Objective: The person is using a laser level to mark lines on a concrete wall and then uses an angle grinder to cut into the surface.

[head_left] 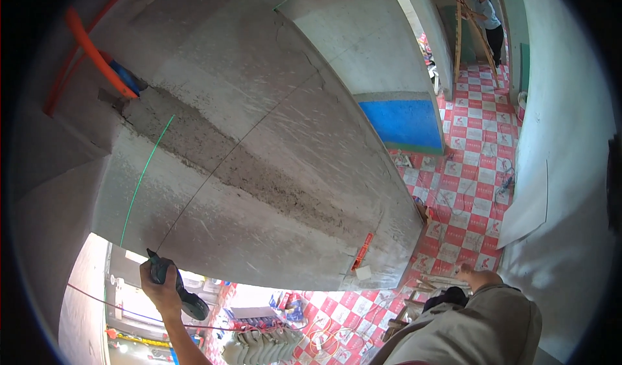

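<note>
My left hand (163,292) reaches up at the lower left, its fingers wrapped round a dark line-marking reel (193,305) with a pointed top end. That tip is at the lower edge of a grey plastered wall (291,158). From it a thin dark line (240,141) runs straight across the wall to the upper right; I cannot tell if it is string or a mark. A short green laser line (148,164) glows left of it. My right hand cannot be made out. Bare skin (481,277) beyond my beige trousers (479,326) looks like a foot.
A rough mortar-filled band (259,177) crosses the wall from an orange conduit (103,57) to a red level-like strip (363,251). Wooden ladder parts (405,313) show by my legs. Red-and-white checked sheeting (479,164) covers the floor. A person (486,18) stands at a far stepladder (476,31).
</note>
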`<state>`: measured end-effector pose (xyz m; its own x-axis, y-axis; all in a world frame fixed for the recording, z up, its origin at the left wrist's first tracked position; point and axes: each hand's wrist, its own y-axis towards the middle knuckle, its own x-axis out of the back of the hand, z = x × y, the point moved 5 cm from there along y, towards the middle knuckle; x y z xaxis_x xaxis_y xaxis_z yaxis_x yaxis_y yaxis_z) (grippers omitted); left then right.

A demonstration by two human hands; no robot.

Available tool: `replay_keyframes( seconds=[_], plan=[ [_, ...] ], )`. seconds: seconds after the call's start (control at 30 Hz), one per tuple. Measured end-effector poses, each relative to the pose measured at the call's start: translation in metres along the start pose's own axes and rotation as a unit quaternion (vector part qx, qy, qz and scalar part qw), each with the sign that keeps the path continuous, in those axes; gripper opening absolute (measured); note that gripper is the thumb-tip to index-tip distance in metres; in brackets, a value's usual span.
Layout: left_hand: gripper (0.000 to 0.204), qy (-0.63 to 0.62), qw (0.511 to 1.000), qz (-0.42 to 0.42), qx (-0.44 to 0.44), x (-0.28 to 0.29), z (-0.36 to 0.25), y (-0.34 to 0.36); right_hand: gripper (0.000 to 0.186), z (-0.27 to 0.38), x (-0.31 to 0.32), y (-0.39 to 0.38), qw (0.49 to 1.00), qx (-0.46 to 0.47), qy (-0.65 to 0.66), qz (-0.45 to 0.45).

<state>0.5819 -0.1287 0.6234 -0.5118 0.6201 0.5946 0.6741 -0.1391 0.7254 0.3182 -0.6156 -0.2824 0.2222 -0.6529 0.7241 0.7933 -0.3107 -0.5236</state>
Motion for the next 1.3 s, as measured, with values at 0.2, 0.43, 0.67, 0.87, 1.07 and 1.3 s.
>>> replay_keyframes(
  seconds=[0.2, 0.43, 0.67, 0.87, 1.07, 1.3],
  plan=[
    [0.029, -0.036, 0.999, -0.007, 0.025, -0.007, 0.018, 0.011, 0.034, -0.051, -0.018, 0.034, 0.996, -0.016, -0.028, 0.085],
    [0.031, 0.023, 0.999, -0.019, 0.033, -0.003, 0.012, 0.018, 0.031, -0.026, 0.058, 0.064, 0.971, 0.159, -0.135, -0.112],
    [0.047, 0.105, 0.993, -0.035, 0.028, 0.015, 0.043, 0.034, 0.029, -0.077, 0.093, -0.020, 0.948, 0.225, -0.192, -0.121],
    [0.046, 0.103, 0.994, -0.010, 0.023, -0.005, 0.041, 0.035, 0.027, -0.036, 0.094, -0.105, 0.998, 0.046, -0.009, -0.041],
    [0.034, -0.060, 0.997, -0.007, 0.039, 0.011, 0.083, 0.055, 0.012, -0.135, 0.053, -0.094, 0.973, 0.110, -0.022, -0.201],
    [0.034, -0.066, 0.995, -0.065, 0.024, -0.023, 0.010, 0.038, 0.027, -0.153, 0.063, 0.004, 0.992, -0.053, 0.116, 0.000]
  ],
)
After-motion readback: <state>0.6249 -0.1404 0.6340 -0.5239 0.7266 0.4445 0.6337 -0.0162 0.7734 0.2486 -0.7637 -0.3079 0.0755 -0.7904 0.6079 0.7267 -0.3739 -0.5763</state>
